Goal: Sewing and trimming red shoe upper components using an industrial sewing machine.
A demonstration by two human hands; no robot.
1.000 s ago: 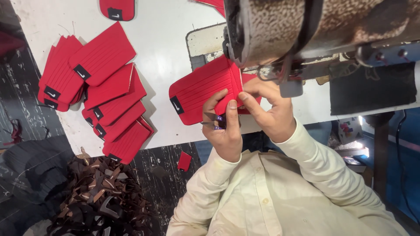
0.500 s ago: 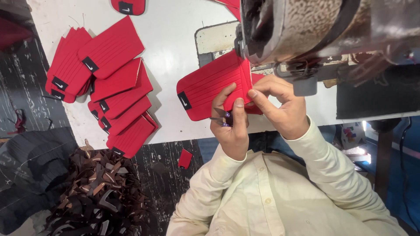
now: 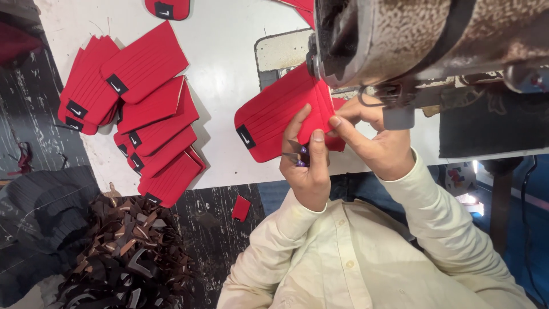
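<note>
A red ribbed fabric piece (image 3: 274, 117) with a small black tag lies on the white table (image 3: 223, 46), its right edge under the head of a sewing machine (image 3: 412, 34). My left hand (image 3: 306, 171) presses on the piece with fingers and thumb, and small purple-handled snips (image 3: 298, 157) are tucked in its palm. My right hand (image 3: 374, 143) pinches the piece's right edge just below the machine head. Part of that edge is hidden by the machine and my fingers.
Several matching red pieces (image 3: 143, 114) lie fanned out at the table's left, and another (image 3: 167, 8) sits at the top edge. On the dark floor lie a heap of dark scraps (image 3: 126, 257) and a small red offcut (image 3: 241, 208).
Both hands and the red piece have shifted slightly up towards the machine head. My grip on the piece looks the same.
</note>
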